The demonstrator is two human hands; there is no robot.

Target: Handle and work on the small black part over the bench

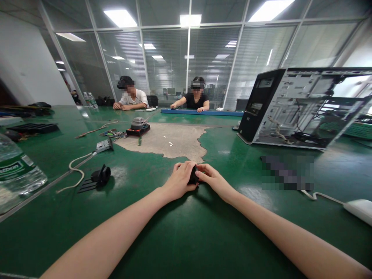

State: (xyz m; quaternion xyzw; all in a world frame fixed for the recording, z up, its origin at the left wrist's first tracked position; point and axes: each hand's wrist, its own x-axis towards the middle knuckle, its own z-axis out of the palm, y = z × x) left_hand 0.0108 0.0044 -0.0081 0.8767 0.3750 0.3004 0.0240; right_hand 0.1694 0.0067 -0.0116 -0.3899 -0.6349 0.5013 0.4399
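Observation:
Between my two hands, near the middle of the green table (180, 232), is a small black part (193, 176). My left hand (180, 180) wraps over its left side, fingers curled round it. From the right, my right hand (211, 179) grips the same part between thumb and fingers. Much of the part is hidden by my fingers, so its full shape cannot be made out. A black piece with long prongs (100, 177) lies on the table to the left of my hands.
An open computer case (270, 104) stands at the right, a water bottle (20, 170) at the left. Ahead lie a heatsink fan (138, 126), a metal bracket (104, 145) and cables. A blurred-out device (286, 172) lies right. Two people sit across the table.

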